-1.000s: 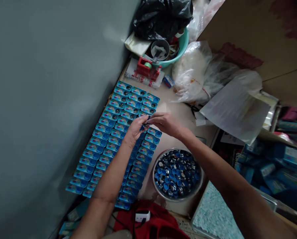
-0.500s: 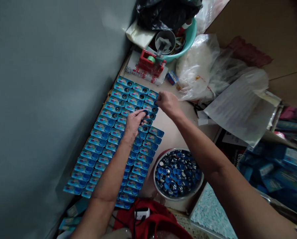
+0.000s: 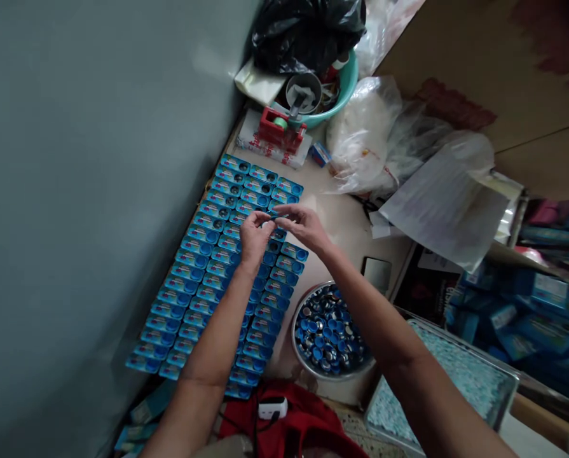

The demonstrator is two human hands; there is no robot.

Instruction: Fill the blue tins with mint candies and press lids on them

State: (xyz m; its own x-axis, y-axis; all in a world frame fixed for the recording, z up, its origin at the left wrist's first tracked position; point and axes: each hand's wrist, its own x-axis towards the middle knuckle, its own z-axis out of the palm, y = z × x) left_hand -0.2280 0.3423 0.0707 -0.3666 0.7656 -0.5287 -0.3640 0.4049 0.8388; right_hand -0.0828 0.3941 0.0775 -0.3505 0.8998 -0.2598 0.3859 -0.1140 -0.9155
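Over the rows of blue printed packs (image 3: pixel 186 273), my two hands meet. My left hand (image 3: pixel 254 240) is closed around small round blue caps, one pale edge showing at its fingertips. The fingers of my right hand (image 3: pixel 306 228) touch the caps at the left hand's fingertips, pinching a dark blue one; the exact grip is partly hidden. Several packs hold a blue cap in their round recess, while others toward the back show a dark recess. A metal bowl (image 3: pixel 294 346) full of blue and silvery caps stands to the right of the packs, below my right forearm.
A red tape dispenser (image 3: pixel 281 130) sits on a white printed packet behind the packs. Further back is a green basin (image 3: pixel 348 83) under a black bag (image 3: pixel 308 32). Plastic bags (image 3: pixel 365 133) lie right of it. A tray of pale blue pieces (image 3: pixel 456 369) is at lower right.
My right hand has left the packs at the back right and come to my left hand's fingertips. My left hand stays over the packs. The view has shifted slightly.
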